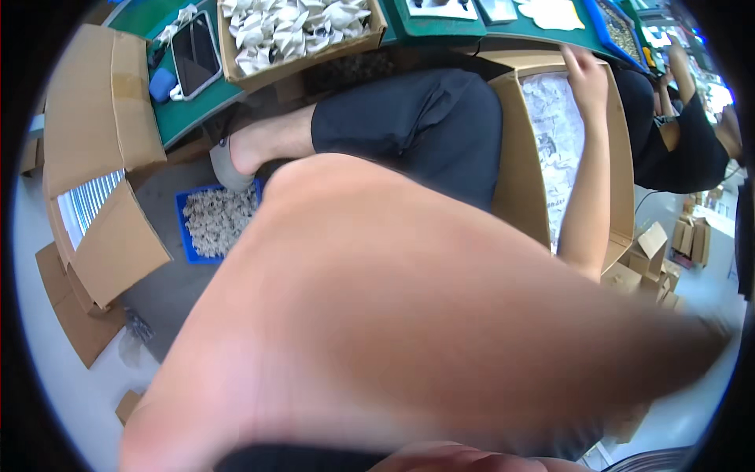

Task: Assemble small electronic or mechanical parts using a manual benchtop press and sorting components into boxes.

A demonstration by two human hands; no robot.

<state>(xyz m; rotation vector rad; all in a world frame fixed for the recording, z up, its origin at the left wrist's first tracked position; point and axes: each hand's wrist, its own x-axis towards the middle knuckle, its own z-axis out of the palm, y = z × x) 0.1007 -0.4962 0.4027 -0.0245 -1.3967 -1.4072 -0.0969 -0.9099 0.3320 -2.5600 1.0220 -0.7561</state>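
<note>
A bare, blurred arm (377, 307) fills the middle of the view, bent and very close to me. It looks like my left arm; its hand does not show. Farther right, my right forearm reaches over a tall open cardboard box (515, 149) lined with printed crumpled paper (554, 130). At that box's far rim is my right hand (586, 71), at least one finger stretched out and apart from the others. I see nothing held in it. The near arm hides much of my lap and the lower part of the box.
On the green bench (185, 122) stand a carton of white pointed pieces (299, 35) and a phone (197, 55). A blue tray of greyish bits (219, 223) sits on the floor by my foot. An open carton (90, 118) stands left. Another person (684, 153) is at right.
</note>
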